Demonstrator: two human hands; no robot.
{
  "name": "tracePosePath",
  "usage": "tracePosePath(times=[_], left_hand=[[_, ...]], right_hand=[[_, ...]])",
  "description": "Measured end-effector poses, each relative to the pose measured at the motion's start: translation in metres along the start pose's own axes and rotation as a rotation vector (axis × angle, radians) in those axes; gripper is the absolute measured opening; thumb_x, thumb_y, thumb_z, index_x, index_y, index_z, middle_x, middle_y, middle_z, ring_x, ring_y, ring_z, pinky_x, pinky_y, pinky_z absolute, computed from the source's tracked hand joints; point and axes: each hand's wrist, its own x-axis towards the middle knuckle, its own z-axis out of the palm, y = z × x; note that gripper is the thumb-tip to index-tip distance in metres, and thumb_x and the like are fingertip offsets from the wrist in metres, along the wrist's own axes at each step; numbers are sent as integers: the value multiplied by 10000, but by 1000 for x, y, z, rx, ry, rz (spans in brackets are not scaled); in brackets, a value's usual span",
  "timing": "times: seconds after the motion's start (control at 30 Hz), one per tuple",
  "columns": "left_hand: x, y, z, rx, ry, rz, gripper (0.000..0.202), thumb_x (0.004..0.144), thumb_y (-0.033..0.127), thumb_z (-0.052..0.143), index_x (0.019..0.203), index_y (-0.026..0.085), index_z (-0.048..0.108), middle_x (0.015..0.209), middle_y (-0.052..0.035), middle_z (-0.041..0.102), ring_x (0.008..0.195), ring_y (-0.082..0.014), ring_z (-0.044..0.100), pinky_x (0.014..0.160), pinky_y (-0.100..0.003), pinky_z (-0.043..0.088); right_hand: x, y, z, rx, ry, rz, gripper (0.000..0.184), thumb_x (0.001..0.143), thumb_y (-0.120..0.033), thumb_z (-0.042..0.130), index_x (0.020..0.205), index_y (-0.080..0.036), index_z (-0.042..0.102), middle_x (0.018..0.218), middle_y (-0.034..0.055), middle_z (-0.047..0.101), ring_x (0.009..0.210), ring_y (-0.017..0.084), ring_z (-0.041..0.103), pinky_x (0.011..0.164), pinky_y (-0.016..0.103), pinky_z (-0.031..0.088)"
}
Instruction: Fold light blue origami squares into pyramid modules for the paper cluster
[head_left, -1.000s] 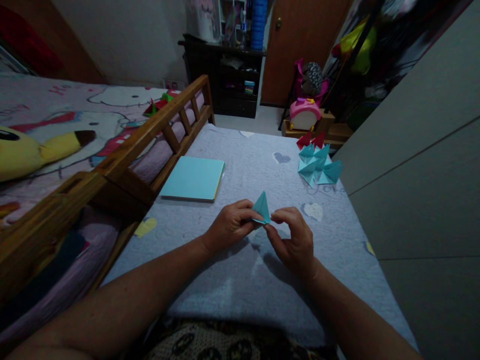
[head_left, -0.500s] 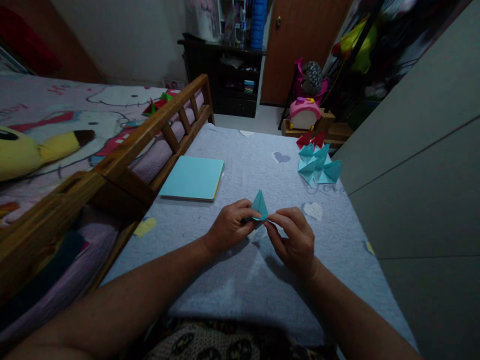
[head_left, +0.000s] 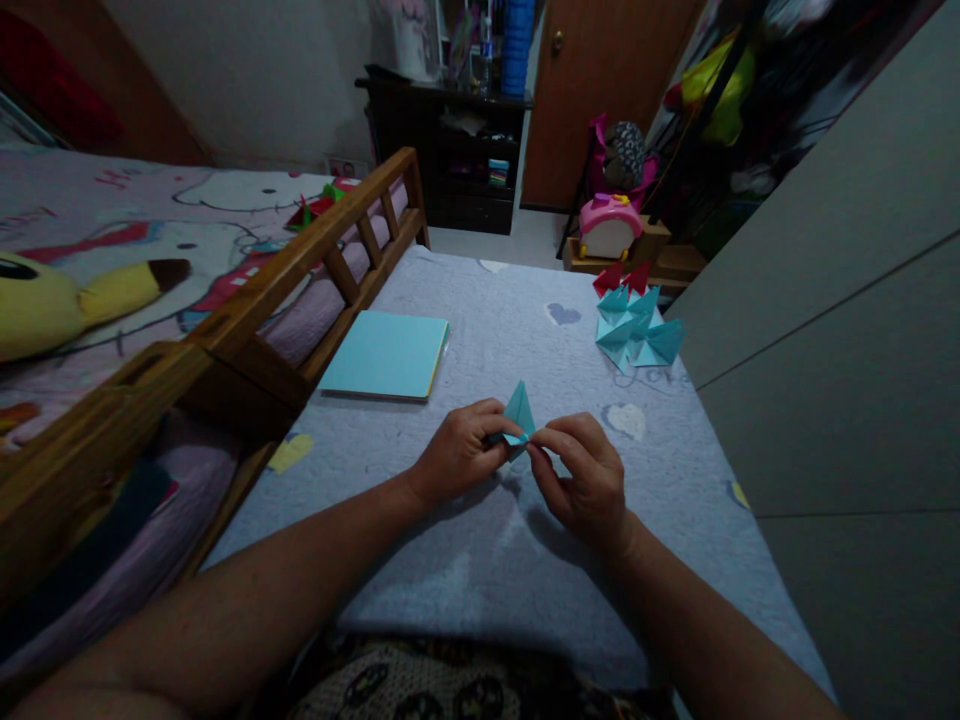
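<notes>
A small teal origami paper (head_left: 519, 408), folded to a point at the top, is held just above the bed sheet. My left hand (head_left: 463, 447) grips its left side, with thumb and fingers closed on it. Fingertips of my right hand (head_left: 585, 470) pinch the paper's lower right edge. Part of the lower folds is hidden behind the fingers. Further off to the left lies a stack of square teal paper (head_left: 386, 355). Several folded teal paper pieces (head_left: 636, 325) stand at the far right, with red folded pieces (head_left: 621, 279) behind them.
The surface is covered by a pale heart-patterned sheet (head_left: 480, 570). A wooden bed rail (head_left: 300, 265) runs along the left, and a pale cabinet panel (head_left: 847, 330) borders the right. Beyond the far edge sits a pink toy case (head_left: 610, 228).
My right hand has shifted slightly left, closer to my left hand, and its pinch is further in on the paper's lower edge. My left hand stays nearly still.
</notes>
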Motion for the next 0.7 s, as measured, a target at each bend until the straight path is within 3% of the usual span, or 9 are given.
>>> tracePosePath(times=[0.53,0.7], left_hand=[[1,3,-1,28,-62,-106,137,814,104,629,814,171,749,693,23,517,660,-123,514,641,-240,410],[1,2,-1,-8,-48,-118,133,821,112,634,836,175,750,713,13,545,660,-123,516,647,-249,420]], right_hand=[[2,4,1,-12,-104,-61,113,922,-128,601,1008,-201,617,840,55,615,762,196,558,661,335,502],[2,4,3,-20,-46,-7,143,911,-164,666,1035,-202,607,852,53,629,784,193,586,693,335,520]])
